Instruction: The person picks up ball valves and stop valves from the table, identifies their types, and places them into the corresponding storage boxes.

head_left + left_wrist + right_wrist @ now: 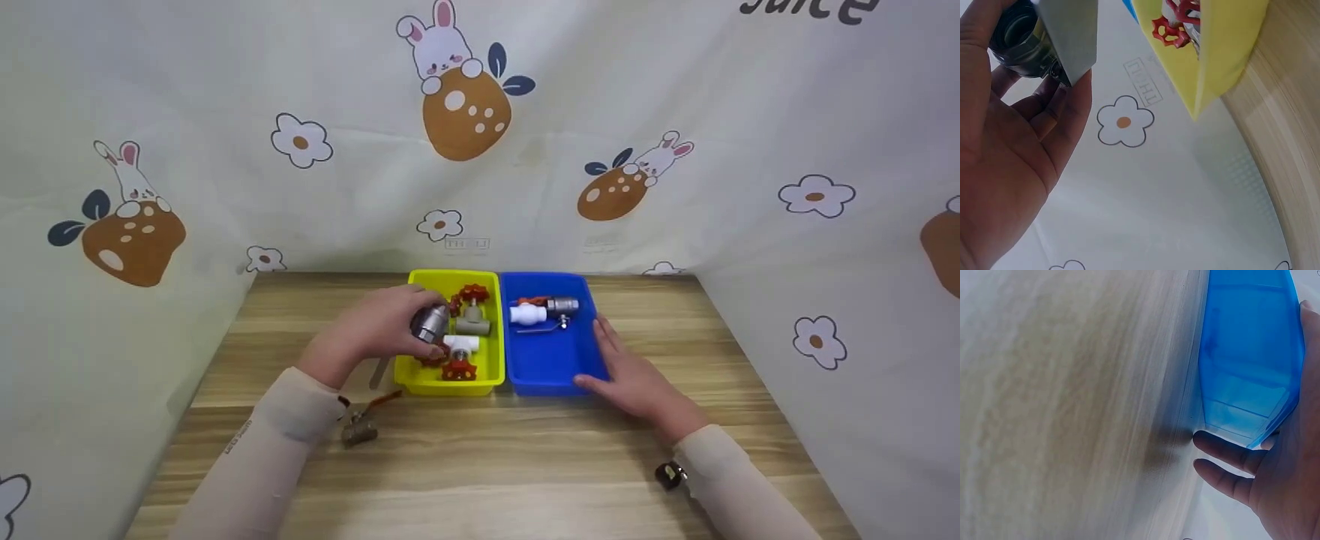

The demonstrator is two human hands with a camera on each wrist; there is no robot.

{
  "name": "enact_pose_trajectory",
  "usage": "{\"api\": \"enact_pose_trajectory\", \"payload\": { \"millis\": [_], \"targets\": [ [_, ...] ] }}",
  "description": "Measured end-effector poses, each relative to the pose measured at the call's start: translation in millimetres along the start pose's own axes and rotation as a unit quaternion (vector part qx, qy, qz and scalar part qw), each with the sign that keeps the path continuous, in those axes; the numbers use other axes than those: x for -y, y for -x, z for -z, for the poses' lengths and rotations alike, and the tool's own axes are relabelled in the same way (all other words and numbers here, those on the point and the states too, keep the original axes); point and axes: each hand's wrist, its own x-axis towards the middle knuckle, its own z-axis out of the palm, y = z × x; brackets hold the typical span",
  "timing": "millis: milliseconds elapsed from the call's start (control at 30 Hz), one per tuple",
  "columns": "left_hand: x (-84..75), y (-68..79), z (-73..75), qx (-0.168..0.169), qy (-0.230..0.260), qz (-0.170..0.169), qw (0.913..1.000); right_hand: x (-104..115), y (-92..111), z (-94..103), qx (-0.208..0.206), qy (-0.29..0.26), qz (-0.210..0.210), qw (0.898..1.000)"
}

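My left hand grips a metal ball valve over the left side of the yellow bin. In the left wrist view, the valve's open round end and its flat grey lever show beside curled fingers. Inside the yellow bin are a grey valve and a white valve, both with red handwheels. My right hand rests with extended fingers against the right side of the blue bin. That bin holds a white plastic valve and a metal valve.
A small ball valve with an orange-red lever lies on the wooden table, in front and left of the yellow bin. The two bins stand side by side near the printed cloth backdrop, which also rises along both sides.
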Motion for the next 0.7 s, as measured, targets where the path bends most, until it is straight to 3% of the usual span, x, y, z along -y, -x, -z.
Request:
{"api": "enact_pose_trajectory", "payload": {
  "millis": [533,700],
  "targets": [
    [-28.5,-31.0,-9.9,0.031,0.031,-0.014,0.9989,-1,0,-0.5,0.002,0.005,-0.008,1.000],
    [-38.3,-40.1,-14.8,0.031,0.026,-0.039,0.9984,-2,-1,-1.1,-0.001,0.003,-0.005,1.000]
  ]
}}
